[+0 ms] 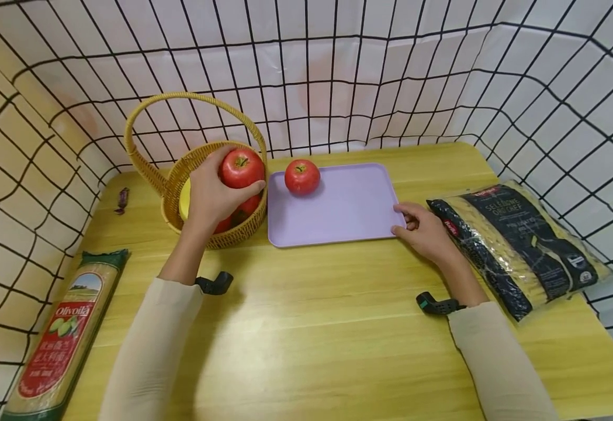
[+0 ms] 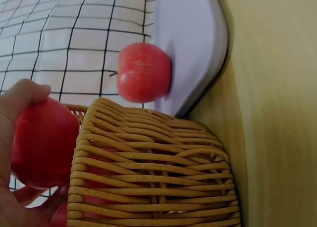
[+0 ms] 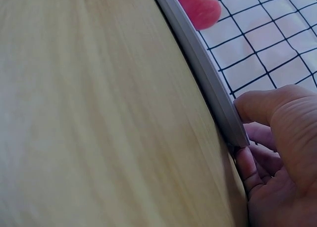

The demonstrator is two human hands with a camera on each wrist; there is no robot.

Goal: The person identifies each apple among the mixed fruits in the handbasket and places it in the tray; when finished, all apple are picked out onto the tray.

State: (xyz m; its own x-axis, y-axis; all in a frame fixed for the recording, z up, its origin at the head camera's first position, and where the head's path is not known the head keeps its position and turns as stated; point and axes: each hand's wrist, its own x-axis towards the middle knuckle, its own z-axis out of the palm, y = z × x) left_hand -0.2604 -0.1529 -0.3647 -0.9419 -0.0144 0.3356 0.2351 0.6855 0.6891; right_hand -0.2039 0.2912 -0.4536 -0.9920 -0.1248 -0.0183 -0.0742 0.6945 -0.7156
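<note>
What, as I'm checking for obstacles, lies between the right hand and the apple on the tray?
Bare tray alone separates right hand and apple in the head view.

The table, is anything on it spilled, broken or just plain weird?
One small thing: what looks like a wrapped candy lies by itself on the table, left of the basket. It seems odd because it's the only sweet I can see. Nothing looks spilled or broken.

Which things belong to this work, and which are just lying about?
In the work:
- red apple gripped by left hand
- wicker basket
- purple tray held by right hand
- second apple on it

Just lying about:
- Olivoilà pasta packet
- large pasta bag
- wrapped candy
</note>
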